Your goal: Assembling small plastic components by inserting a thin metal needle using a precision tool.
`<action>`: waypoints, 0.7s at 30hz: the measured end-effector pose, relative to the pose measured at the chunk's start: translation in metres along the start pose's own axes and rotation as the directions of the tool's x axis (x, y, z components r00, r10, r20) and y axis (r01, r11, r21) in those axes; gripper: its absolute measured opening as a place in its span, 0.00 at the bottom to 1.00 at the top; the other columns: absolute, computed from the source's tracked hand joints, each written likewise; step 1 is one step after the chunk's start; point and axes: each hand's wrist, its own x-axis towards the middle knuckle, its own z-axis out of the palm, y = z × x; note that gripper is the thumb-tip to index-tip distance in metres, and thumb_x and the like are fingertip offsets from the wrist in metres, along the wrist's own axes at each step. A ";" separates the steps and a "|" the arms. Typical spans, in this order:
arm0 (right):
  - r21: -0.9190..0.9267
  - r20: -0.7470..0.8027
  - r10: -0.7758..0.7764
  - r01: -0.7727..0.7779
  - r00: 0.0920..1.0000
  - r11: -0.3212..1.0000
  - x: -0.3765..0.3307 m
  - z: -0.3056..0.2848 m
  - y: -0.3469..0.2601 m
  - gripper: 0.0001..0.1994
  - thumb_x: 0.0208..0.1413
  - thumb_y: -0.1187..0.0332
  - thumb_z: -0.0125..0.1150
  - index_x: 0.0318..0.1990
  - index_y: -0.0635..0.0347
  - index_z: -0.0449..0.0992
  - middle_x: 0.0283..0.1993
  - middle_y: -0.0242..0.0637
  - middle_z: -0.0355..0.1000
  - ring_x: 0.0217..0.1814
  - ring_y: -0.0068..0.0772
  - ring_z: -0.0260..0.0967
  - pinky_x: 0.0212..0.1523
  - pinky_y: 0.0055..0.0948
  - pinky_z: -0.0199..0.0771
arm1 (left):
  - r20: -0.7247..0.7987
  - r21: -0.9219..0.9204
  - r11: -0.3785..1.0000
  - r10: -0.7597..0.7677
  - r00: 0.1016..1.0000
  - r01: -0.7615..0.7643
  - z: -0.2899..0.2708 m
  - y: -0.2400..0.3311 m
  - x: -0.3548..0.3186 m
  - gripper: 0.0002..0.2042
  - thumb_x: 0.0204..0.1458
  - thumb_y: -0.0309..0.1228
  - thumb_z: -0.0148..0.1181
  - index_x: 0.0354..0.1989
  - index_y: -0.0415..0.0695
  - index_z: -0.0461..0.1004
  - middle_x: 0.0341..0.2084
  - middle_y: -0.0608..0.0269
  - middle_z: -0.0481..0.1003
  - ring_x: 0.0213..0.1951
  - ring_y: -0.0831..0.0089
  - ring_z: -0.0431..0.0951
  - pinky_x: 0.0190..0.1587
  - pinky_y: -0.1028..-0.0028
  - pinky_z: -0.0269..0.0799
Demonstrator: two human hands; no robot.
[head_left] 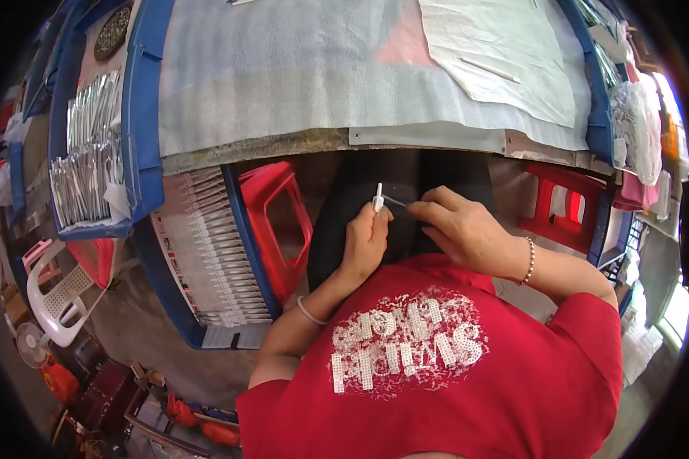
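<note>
Over my lap, below the table's near edge, my left hand (366,241) is closed with a small white pointed piece (378,197) pinched between thumb and fingertip, its narrow tip up. To its right, my right hand (459,229) is closed, its fingers pinching a thin grey rod (394,200). The rod's far end reaches the side of the white piece; whether it goes into it I cannot tell. What lies inside my curled fingers is hidden.
A table (283,84) under a pale sheet lies ahead, with a thin white stick (488,70) on it. Blue trays of slender silver pieces (92,145) and rows of white-and-silver pieces (226,252) stand at left. Red stools (279,229) flank my legs.
</note>
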 end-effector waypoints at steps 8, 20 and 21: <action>-0.057 0.014 -0.032 0.032 0.999 0.998 -0.009 0.012 0.010 0.18 0.50 0.78 0.58 0.50 0.68 0.71 0.43 0.48 0.67 0.40 0.48 0.72 0.40 0.37 0.75 | 0.110 -0.263 0.939 -0.200 0.974 0.222 -0.001 0.008 0.000 0.09 0.63 0.29 0.44 0.33 0.39 0.68 0.13 0.72 0.63 0.14 0.86 0.62 0.15 0.80 0.56; -0.289 0.065 0.031 -0.010 0.997 0.957 0.015 0.026 0.012 0.10 0.49 0.68 0.63 0.39 0.58 0.79 0.28 0.46 0.75 0.22 0.43 0.71 0.23 0.38 0.71 | -0.047 0.209 0.969 0.144 0.989 -0.131 0.005 0.000 0.007 0.05 0.59 0.24 0.47 0.32 0.35 0.66 0.24 0.41 0.73 0.31 0.41 0.76 0.27 0.56 0.68; -0.280 0.027 0.035 -0.026 0.999 0.960 0.017 0.030 0.015 0.09 0.49 0.68 0.63 0.38 0.58 0.79 0.28 0.45 0.75 0.22 0.43 0.71 0.24 0.38 0.72 | -0.049 0.209 0.969 0.146 0.988 -0.133 0.004 0.000 0.004 0.05 0.59 0.24 0.47 0.32 0.35 0.66 0.24 0.41 0.73 0.31 0.41 0.76 0.27 0.56 0.68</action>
